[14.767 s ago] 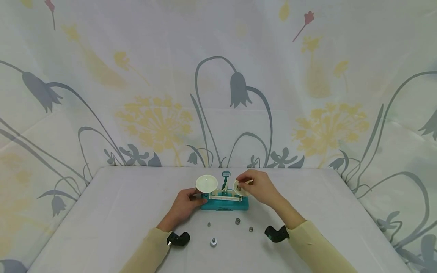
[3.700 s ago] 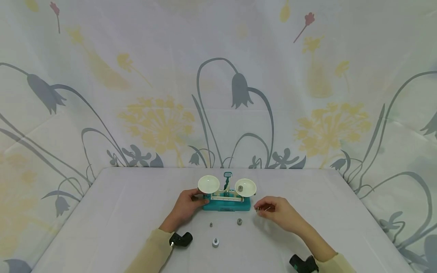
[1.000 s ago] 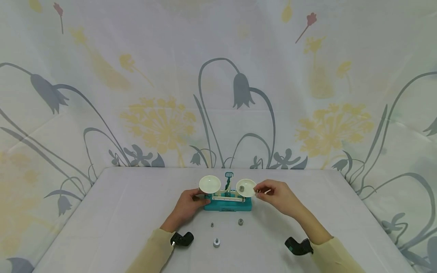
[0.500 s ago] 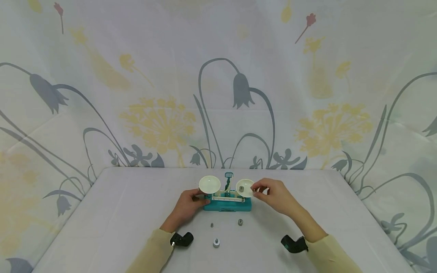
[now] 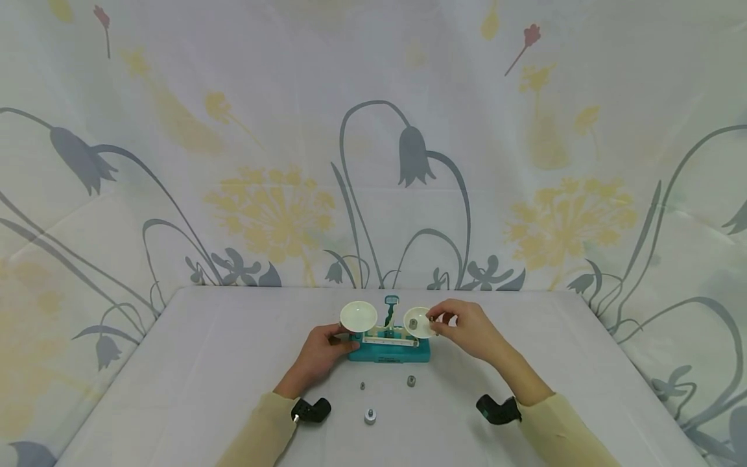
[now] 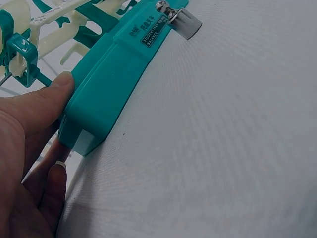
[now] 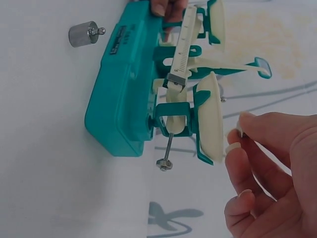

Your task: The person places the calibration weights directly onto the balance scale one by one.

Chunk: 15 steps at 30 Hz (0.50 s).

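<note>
A teal balance scale with two cream pans stands on the white-covered table. My left hand grips the left end of its base, thumb on top, as the left wrist view shows. The left pan holds nothing. On the right pan sits a small metal weight. My right hand is over that pan's right edge, thumb and forefinger pinching another small weight. In the right wrist view, fingertips mostly hide it, apart from the pan.
Three metal weights lie in front of the scale: a tiny one, a medium one and a larger one. A patterned curtain hangs behind the table's far edge.
The weight at the table's right was picked up by my right hand. Over the last second that hand has moved slightly left and up over the right pan. My left hand has stayed put.
</note>
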Each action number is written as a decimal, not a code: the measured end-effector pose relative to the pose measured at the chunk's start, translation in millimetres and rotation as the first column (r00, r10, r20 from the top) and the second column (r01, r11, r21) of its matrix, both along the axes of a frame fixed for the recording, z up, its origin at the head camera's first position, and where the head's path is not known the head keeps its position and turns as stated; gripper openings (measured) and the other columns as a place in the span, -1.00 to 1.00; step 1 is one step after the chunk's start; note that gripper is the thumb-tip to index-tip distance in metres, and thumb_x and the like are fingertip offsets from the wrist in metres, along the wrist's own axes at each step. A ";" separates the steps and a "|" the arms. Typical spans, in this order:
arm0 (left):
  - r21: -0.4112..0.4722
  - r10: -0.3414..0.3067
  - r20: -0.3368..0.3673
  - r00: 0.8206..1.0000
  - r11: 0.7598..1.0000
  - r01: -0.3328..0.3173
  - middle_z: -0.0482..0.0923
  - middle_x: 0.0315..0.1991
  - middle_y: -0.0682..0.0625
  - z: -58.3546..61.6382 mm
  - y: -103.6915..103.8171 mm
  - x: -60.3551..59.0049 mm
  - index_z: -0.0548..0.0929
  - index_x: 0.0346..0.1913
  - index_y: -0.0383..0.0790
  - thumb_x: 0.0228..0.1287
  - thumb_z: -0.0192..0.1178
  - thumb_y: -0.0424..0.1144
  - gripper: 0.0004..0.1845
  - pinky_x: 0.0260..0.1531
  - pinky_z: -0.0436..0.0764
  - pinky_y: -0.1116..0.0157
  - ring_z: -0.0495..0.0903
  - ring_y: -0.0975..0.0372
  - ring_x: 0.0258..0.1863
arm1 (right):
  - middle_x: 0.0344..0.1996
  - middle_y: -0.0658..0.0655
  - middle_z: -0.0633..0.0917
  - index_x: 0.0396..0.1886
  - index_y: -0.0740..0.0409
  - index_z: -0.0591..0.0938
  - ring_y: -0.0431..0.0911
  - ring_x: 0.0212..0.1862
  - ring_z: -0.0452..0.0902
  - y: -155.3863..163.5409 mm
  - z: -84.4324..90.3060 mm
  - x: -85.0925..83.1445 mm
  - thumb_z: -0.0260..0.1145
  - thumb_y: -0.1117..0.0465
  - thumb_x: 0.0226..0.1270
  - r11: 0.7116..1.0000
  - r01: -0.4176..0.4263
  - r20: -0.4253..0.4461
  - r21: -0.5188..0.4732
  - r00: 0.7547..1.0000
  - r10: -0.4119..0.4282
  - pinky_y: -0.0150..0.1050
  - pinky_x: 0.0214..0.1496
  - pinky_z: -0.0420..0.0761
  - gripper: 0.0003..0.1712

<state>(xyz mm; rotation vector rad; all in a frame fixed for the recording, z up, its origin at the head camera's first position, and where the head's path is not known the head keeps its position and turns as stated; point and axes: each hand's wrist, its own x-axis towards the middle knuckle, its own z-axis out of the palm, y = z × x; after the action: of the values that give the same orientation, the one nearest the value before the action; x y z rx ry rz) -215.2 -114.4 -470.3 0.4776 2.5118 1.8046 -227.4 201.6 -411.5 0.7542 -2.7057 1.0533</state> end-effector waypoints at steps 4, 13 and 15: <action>-0.005 0.008 0.005 1.000 1.000 -0.008 0.68 -0.01 -0.14 -12.4 -0.3 -7.3 0.73 -0.08 -0.30 0.20 0.37 -0.44 -0.79 -0.09 0.52 0.21 0.60 0.07 -0.12 | -0.32 -0.12 0.68 -0.14 0.08 0.74 -0.18 -0.28 0.52 -2.0 -0.1 -2.4 0.44 0.31 0.27 1.000 0.010 0.003 -0.005 1.000 -0.010 -0.29 -0.33 0.47 -0.83; -0.006 0.002 0.006 1.000 1.000 -0.002 0.68 0.01 -0.07 -31.7 -4.3 -19.3 0.74 -0.07 -0.21 0.20 0.41 -0.34 -0.77 -0.08 0.53 0.23 0.61 0.16 -0.12 | -0.26 -0.07 0.70 -0.13 0.10 0.74 -0.14 -0.23 0.54 -8.6 -1.5 -6.5 0.43 0.31 0.29 1.000 0.001 0.015 -0.014 1.000 -0.001 -0.30 -0.37 0.49 -0.83; -0.006 -0.001 0.008 1.000 1.000 0.001 0.68 0.00 -0.06 -31.0 -4.7 -19.0 0.74 -0.07 -0.20 0.20 0.41 -0.33 -0.77 -0.06 0.53 0.21 0.61 0.17 -0.12 | -0.26 -0.06 0.70 -0.13 0.11 0.74 -0.14 -0.23 0.54 -10.2 -1.7 -7.3 0.42 0.30 0.29 1.000 -0.010 0.015 -0.018 1.000 0.010 -0.30 -0.38 0.50 -0.83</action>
<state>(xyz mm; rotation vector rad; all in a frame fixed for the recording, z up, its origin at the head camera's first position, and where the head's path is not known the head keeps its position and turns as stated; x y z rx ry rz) -234.2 -119.1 -501.2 0.4711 2.5110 1.7939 -234.7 191.3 -413.1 0.7601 -2.7042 1.0882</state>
